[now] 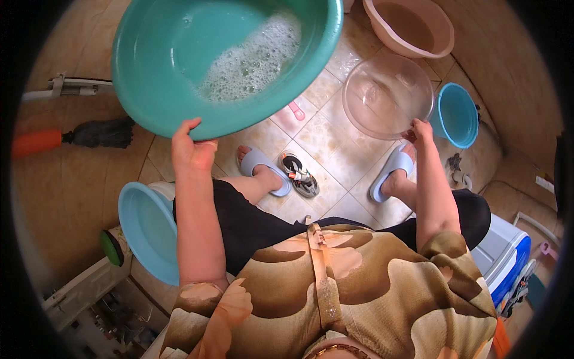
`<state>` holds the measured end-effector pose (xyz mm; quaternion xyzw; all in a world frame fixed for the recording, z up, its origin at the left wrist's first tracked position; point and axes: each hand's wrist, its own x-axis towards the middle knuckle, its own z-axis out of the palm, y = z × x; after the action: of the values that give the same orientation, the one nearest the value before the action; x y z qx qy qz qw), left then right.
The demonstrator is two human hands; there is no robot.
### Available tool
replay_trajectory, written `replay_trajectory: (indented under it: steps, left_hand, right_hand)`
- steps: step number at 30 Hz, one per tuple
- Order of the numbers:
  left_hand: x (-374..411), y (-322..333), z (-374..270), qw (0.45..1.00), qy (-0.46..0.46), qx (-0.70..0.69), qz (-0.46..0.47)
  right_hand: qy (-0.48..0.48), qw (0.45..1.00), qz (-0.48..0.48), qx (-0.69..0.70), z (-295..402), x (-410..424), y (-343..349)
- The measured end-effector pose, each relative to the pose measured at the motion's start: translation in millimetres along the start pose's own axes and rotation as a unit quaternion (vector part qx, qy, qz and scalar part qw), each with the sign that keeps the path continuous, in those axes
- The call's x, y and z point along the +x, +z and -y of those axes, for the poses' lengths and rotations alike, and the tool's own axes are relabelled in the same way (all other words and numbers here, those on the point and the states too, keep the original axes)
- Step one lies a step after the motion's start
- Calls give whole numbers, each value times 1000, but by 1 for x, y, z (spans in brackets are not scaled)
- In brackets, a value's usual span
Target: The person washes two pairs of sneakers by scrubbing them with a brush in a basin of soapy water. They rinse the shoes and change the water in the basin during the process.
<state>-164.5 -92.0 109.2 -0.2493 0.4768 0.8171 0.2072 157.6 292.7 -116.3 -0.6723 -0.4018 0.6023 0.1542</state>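
My left hand [193, 150] grips the near rim of a large green plastic basin [148, 85], which is tilted. Soapy foam [253, 63] lies inside it towards the right. With my right hand [419, 132] I hold the near edge of a clear, pinkish round plastic basin [385, 96]. Beyond that basin is a pink plastic basin [441, 27] with brownish water. Just right of my right hand stands a blue plastic bucket [457, 116]. A grey and black shoe with orange details [299, 175] rests on the tiled floor between my feet.
A light blue basin [150, 233] is beside my left forearm. A pink-handled object [296, 110], partly hidden, lies under the green basin's edge. On the left is a dark brush with an orange handle [38, 142]. A grey and blue container [506, 251] stands at the right.
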Motion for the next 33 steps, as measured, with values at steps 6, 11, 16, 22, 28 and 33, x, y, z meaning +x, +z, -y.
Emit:
replay_trajectory:
  steps: [6, 11, 16, 22, 28, 33]
  left_hand:
    - [11, -14, -7, 1000, 15, 5, -13]
    - [2, 5, 5, 1000, 22, 17, -2]
    - [-7, 5, 7, 1000, 17, 10, -15]
    - [-11, 5, 12, 999, -13, 41, 26]
    - [-36, -6, 23, 992, -50, 75, 91]
    - [-45, -19, 37, 983, -102, 107, 107]
  right_hand:
    - [178, 970, 38, 162, -72, 31, 18]
    - [273, 943, 90, 169, -100, 20, 19]
    - [235, 961, 120, -88, -88, -37, 26]
    - [115, 919, 366, 85, -40, -48, 45]
    - [-35, 874, 480, 67, 91, -128, 65]
    - [17, 904, 403, 145, 66, -191, 61]
